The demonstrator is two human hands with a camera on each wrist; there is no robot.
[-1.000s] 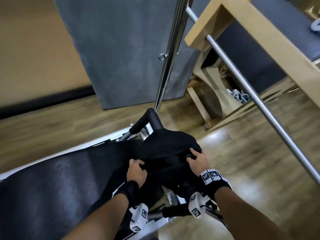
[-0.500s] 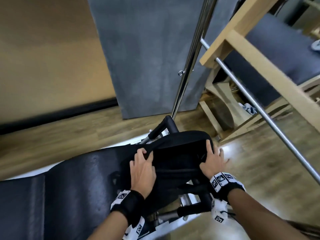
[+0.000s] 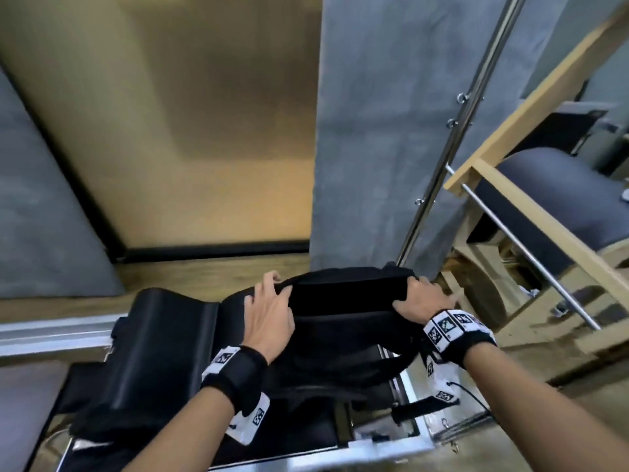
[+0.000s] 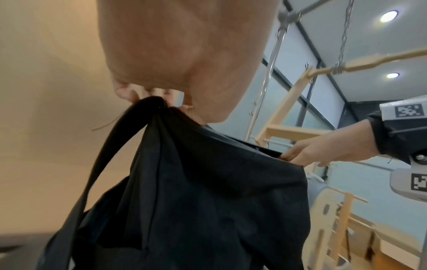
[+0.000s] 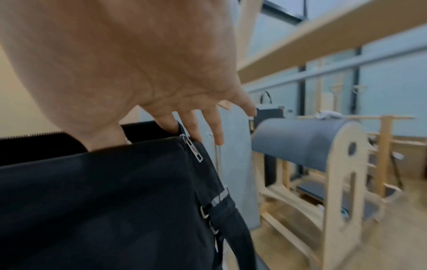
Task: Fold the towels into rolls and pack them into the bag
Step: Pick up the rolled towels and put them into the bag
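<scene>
A black fabric bag [image 3: 347,321] stands on the black padded bench, its zipped mouth held wide. My left hand [image 3: 269,310] grips the left end of the bag's rim [image 4: 159,106], where a strap meets it. My right hand [image 3: 422,298] pinches the right end of the rim beside the silver zip pull [image 5: 194,151], thumb inside the opening, other fingers spread outside. The bag [image 4: 208,201] hangs dark between both hands; its inside [image 5: 34,148] shows only black. No towel is visible.
The black padded bench [image 3: 163,352] with its metal frame [image 3: 44,335] lies under the bag. A steel pole [image 3: 452,137] rises behind. A wooden frame with a grey padded barrel [image 3: 551,195] stands to the right on wooden floor. Grey panels [image 3: 391,131] line the back wall.
Both hands have moved apart along the bag's rim, from bunched fabric to the two ends, stretching the mouth wide. The bag now stands higher, and my view has tilted up.
</scene>
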